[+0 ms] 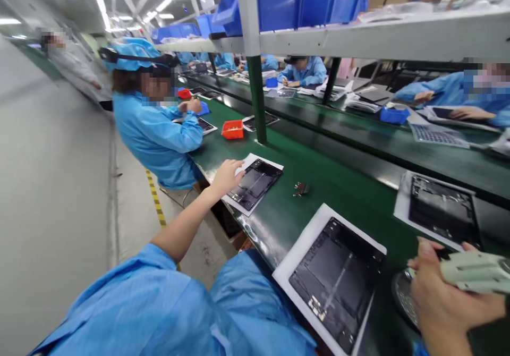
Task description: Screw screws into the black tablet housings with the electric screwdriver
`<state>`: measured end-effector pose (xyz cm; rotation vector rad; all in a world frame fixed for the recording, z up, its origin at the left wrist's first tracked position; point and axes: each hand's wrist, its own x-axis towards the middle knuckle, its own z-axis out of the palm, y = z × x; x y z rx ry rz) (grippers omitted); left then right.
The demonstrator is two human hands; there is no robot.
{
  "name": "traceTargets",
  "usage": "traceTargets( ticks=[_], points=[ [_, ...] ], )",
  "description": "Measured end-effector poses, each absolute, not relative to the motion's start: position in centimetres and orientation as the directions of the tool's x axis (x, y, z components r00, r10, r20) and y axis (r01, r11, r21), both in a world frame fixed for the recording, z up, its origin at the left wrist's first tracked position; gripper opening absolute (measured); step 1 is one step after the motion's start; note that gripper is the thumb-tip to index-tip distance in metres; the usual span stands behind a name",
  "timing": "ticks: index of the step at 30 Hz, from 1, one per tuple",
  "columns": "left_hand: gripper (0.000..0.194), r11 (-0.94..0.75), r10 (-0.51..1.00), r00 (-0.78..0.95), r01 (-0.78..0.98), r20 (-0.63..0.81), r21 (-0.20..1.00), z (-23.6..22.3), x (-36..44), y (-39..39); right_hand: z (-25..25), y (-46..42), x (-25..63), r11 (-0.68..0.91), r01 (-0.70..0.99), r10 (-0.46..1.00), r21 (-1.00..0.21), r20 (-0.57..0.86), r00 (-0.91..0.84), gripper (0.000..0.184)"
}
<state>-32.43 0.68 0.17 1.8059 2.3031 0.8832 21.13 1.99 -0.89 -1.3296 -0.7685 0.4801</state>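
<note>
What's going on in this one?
At a green workbench, the person's left hand rests on a white sheet under an opened tablet casing. Their right hand grips a pale green handheld tool, beside another opened casing. A co-worker in blue sits along the bench.

On the dark green workbench (290, 223), your left hand (225, 179) lies open on a white paper sheet (263, 162), touching the edge of a black rectangular tablet panel (254, 184). Your right hand (446, 297) closes around a pale green plastic handheld tool (474, 272), just beside a second black rectangular panel (334, 276) on the bench. A small metal part (300, 188) lies near the first panel.
</note>
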Motion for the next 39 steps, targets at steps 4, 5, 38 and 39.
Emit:
traceTargets(
  ticks=[4, 5, 38, 39],
  points=[
    [0.040, -0.286, 0.922, 0.128, 0.863, 0.366, 0.417, -1.3, -22.0, 5.1, -1.8, 2.8, 22.3, 0.299, 0.108, 0.649, -0.948, 0.285, 0.705, 0.062],
    [0.040, -0.383, 0.902, 0.231, 0.819, 0.365, 0.428, -1.9, -18.8, 6.1, -1.8, 3.0, 22.6, 0.327, 0.112, 0.613, -0.939, 0.301, 0.730, 0.066],
    [0.035, -0.622, 0.766, 0.565, 0.531, 0.307, 0.576, -8.6, -2.4, 9.3, -4.5, 4.9, 26.5, 0.390, 0.295, 0.622, -0.872, 0.486, 0.614, 0.059],
    [0.035, -0.618, 0.769, 0.564, 0.531, 0.302, 0.580, -8.5, -2.4, 9.3, -4.5, 4.9, 26.6, 0.378, 0.310, 0.621, -0.872, 0.488, 0.614, 0.060]
  ],
)
